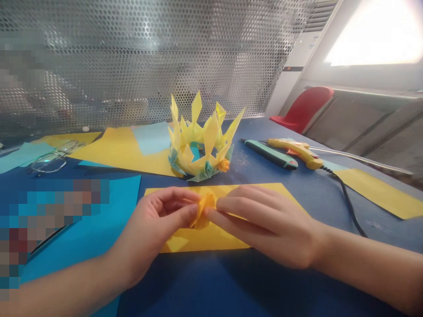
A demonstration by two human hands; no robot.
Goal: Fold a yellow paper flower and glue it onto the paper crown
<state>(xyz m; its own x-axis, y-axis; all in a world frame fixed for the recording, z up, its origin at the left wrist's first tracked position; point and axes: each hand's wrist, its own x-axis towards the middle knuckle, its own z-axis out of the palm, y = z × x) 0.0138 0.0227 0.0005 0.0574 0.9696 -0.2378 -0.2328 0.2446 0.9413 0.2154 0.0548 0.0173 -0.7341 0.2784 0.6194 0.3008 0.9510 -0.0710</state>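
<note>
Fingers of the left hand (155, 229) and right hand (264, 224) pinch a small folded orange paper piece (204, 209) between their tips, thumbs and forefingers narrowed onto it from both sides. Under the fingertips lies a yellow sheet (211, 237) on the blue table (231, 286). Beyond the fingers stands a yellow paper crown (201, 141); past the right fingers lie a glue gun (297, 152) and a green knife (271, 154).
</note>
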